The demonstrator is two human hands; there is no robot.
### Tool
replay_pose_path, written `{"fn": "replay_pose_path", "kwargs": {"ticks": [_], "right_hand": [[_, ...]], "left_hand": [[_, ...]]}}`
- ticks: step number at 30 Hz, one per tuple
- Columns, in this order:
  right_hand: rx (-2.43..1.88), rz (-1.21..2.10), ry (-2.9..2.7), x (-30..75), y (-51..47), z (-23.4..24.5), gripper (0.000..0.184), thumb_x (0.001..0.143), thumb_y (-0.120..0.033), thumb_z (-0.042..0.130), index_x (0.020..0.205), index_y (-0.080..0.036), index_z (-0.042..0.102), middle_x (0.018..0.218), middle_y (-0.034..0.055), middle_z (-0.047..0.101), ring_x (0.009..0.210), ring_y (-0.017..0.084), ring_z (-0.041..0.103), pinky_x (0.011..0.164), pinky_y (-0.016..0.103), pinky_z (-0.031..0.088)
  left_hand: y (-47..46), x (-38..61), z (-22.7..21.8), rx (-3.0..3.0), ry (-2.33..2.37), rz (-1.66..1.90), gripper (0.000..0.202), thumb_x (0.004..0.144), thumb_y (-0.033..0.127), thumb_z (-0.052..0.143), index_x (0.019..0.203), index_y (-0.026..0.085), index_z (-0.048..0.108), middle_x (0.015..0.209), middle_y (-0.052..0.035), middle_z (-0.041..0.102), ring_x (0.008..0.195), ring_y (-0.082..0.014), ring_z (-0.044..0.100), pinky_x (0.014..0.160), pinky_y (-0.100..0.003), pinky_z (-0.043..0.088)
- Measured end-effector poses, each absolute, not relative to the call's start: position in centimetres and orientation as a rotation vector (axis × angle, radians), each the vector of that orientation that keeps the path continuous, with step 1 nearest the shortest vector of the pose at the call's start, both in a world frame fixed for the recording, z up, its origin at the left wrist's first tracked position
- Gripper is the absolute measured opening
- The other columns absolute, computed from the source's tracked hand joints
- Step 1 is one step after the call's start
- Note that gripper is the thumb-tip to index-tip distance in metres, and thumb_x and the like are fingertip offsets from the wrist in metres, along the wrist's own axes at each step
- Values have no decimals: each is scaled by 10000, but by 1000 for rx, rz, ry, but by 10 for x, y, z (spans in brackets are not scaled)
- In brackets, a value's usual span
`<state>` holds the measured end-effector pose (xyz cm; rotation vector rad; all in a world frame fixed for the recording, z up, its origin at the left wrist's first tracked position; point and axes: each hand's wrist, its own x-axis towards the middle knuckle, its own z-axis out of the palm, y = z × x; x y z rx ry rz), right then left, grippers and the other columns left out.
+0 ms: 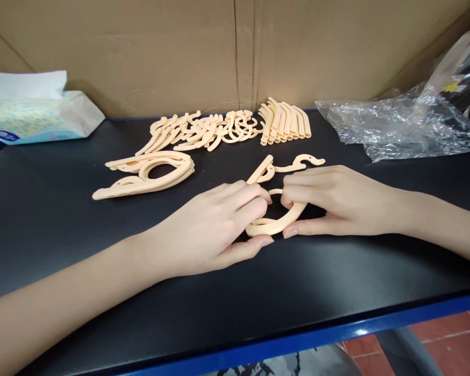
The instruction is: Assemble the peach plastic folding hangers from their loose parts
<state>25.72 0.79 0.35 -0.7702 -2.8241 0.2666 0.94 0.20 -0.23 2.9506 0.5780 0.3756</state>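
Note:
Both hands grip a cream plastic folding hanger (pixel 274 227) just above the black table. My left hand (pixel 227 222) is closed around its left side, thumb along the near edge. My right hand (pixel 329 201) is closed on the right side, fingers curled over the curved arm. One hanger arm (pixel 261 168) sticks out beyond my left fingers, and a hook (pixel 301 162) extends behind my right fingers. How these parts join is hidden by my fingers. Left of the hands lies a stack of folded hangers (pixel 168 180).
Several loose hooks and arm pieces (pixel 207 130) lie at the back, beside a row of curved tube-like pieces (pixel 285 122). A tissue pack (pixel 35 117) stands at the left. Crumpled clear plastic bags (pixel 399 125) lie at the back right. Brown cardboard (pixel 160 52) rises behind the table (pixel 227 308).

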Motion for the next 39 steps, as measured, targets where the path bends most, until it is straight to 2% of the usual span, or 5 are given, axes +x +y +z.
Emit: {"fn": "replay_pose_path", "kwargs": {"ticks": [16, 28, 39], "right_hand": [[-764, 276, -2818, 258, 9, 2, 390, 951, -544, 488, 787, -190, 484, 744, -15, 492, 652, 122, 452, 586, 251, 294], [-714, 277, -2811, 260, 10, 1, 385, 958, -537, 478, 828, -178, 533, 750, -3, 505, 657, 136, 438, 606, 276, 302], [-759, 278, -2820, 259, 9, 2, 407, 955, -560, 466, 803, -184, 500, 751, -10, 486, 650, 126, 434, 587, 265, 282]], "left_hand": [[3, 10, -5, 2958, 548, 399, 154, 981, 292, 463, 889, 171, 488, 1151, -108, 611, 966, -226, 585, 823, -345, 450], [5, 9, -8, 2963, 532, 434, 132, 991, 302, 453, 945, 180, 474, 1146, -85, 601, 937, -200, 555, 804, -311, 415], [4, 10, -4, 2951, 540, 405, 143, 981, 295, 468, 898, 179, 476, 1131, -94, 614, 934, -209, 575, 803, -322, 427]]}}
